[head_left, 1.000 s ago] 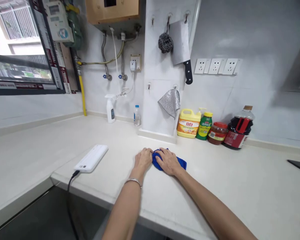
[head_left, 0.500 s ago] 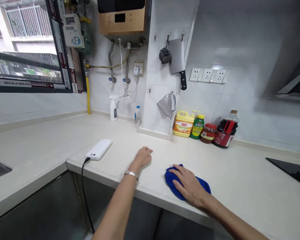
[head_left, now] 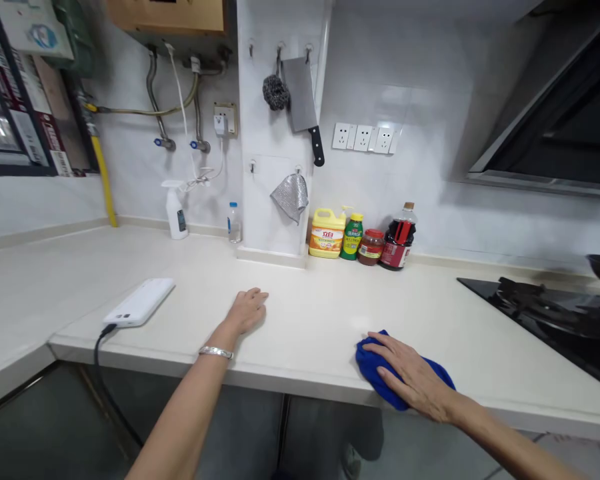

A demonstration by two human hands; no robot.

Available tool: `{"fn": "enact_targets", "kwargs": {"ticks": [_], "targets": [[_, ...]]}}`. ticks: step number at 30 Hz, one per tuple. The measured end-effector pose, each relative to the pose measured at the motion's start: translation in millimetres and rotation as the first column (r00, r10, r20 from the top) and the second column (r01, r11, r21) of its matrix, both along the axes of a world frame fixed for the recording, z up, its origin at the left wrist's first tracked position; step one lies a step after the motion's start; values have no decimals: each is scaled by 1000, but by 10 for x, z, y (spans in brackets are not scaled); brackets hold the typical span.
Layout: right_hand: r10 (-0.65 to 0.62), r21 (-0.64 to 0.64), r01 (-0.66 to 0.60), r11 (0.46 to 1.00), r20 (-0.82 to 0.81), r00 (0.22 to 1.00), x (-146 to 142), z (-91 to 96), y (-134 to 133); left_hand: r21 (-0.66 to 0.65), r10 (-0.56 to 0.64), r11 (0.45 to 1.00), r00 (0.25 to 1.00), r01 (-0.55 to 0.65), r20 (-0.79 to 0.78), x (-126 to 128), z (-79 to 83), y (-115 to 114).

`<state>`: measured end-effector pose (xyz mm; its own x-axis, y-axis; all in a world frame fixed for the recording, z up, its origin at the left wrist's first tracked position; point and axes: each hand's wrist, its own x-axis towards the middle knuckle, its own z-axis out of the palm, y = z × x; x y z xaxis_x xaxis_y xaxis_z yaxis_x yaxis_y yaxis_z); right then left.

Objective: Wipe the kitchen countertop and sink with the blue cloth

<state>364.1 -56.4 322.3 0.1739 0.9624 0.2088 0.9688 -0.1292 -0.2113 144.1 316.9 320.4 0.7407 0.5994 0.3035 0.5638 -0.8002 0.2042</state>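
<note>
A blue cloth [head_left: 377, 375] lies bunched on the white countertop [head_left: 310, 313], close to its front edge. My right hand [head_left: 411, 373] presses down on it with the fingers spread over the top, so part of the cloth is hidden under the palm. My left hand [head_left: 247, 311], a silver bracelet at its wrist, rests on the counter with loosely bent fingers and holds nothing. To the left of it lies a white phone-like device [head_left: 140, 302] with a black cable plugged into its end.
Along the wall stand a yellow detergent jug [head_left: 327, 235], a green bottle [head_left: 352, 237], a red-lidded jar [head_left: 371, 247] and a dark sauce bottle [head_left: 398, 239]. A gas stove [head_left: 555, 320] is at right. A cleaver [head_left: 301, 97] hangs on the pillar; a spray bottle [head_left: 175, 212] stands left.
My right hand has slid the blue cloth to the right along the counter's front. The view has turned right, showing more of the stove. My left hand stays at about the same spot.
</note>
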Motion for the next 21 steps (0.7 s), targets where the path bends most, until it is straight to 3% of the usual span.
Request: {"fn": "enact_targets", "kwargs": {"ticks": [4, 9, 15, 21], "targets": [[-44, -24, 45, 999, 29, 999, 46, 2, -14, 29, 26, 999, 999, -26, 27, 53, -37, -62], [-36, -37, 39, 999, 58, 998, -53, 50, 288, 50, 37, 998, 998, -40, 50, 136, -26, -100], [59, -27, -58, 998, 49, 997, -203, 151, 1038, 40, -52, 998, 998, 50, 33, 251, 43, -137], [76, -10, -76, 997, 23, 997, -130, 186, 1803, -5, -293, 956, 956, 293, 37, 478, 39, -375]]}}
